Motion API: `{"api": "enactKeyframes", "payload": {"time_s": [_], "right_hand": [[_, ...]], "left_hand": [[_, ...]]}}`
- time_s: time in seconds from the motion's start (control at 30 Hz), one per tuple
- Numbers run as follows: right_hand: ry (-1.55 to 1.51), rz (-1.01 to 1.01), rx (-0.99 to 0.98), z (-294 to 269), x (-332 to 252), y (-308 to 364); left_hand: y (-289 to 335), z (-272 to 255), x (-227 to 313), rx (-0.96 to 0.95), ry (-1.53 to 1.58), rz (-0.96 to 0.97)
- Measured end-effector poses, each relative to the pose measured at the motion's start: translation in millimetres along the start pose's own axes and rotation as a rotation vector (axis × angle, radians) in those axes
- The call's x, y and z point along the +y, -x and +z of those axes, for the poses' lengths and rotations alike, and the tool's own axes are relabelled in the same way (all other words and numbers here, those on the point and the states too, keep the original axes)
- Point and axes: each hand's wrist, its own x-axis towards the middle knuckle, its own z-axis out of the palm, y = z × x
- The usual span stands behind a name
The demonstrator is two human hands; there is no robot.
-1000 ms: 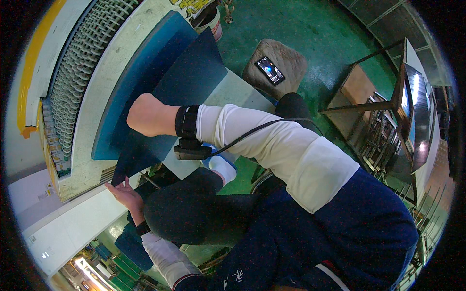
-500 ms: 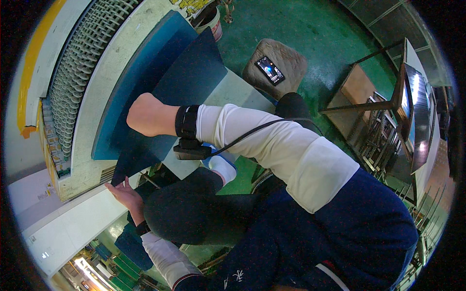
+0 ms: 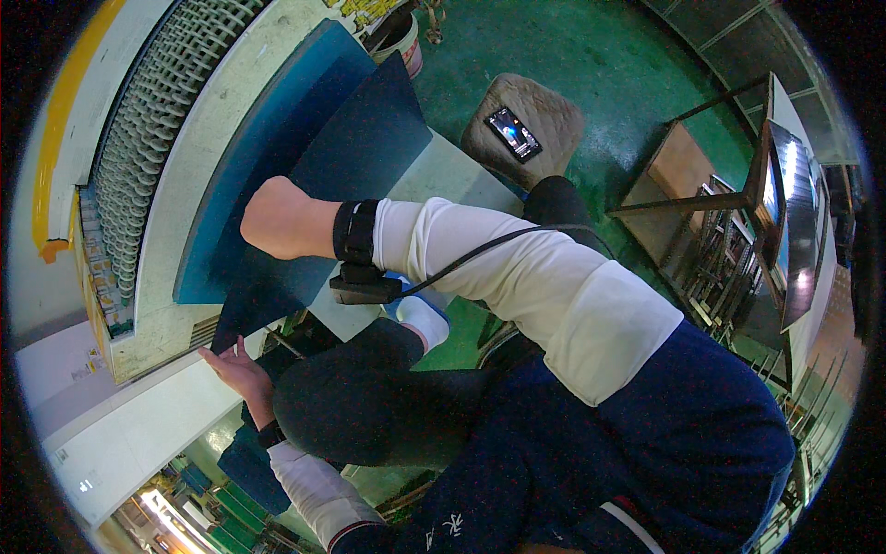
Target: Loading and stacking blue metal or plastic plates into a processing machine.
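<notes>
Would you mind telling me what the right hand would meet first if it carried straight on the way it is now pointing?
The right hand already lies against the dark blue sheet. Carrying on leftward, it would likely slide over that sheet toward the teal panel beneath; depth is unclear.

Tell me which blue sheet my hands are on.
The darker navy sheet, lying over the teal sheet; right hand rests on it, left hand at its corner.
</notes>
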Motion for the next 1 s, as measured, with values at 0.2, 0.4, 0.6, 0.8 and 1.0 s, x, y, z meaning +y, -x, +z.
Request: {"api": "enactKeyframes", "payload": {"time_s": [0.2, 0.4, 0.6, 0.8, 1.0], "right_hand": [[0.008, 0.004, 0.008, 1.6, 1.5, 2.0], [0.004, -0.004, -0.005, -2.9, -2.1, 0.5], [0.001, 0.007, -0.045, -6.9, 0.1, 5.5], [-0.017, 0.002, -0.069, -10.5, -6.6, 5.9], [-0.011, 0.017, -0.038, -8.8, -12.1, 20.8]], "left_hand": [[2.9, 6.8, 0.7, -0.005, 0.006, 0.015], [-4.5, -16.5, 4.0, -0.110, -0.015, -0.042], [31.8, -27.2, 65.4, -0.078, -0.483, 0.140], [134.4, 5.0, 129.2, -0.850, -0.601, 0.331], [158.0, 38.7, 136.2, -0.945, -0.839, 0.538]]}}
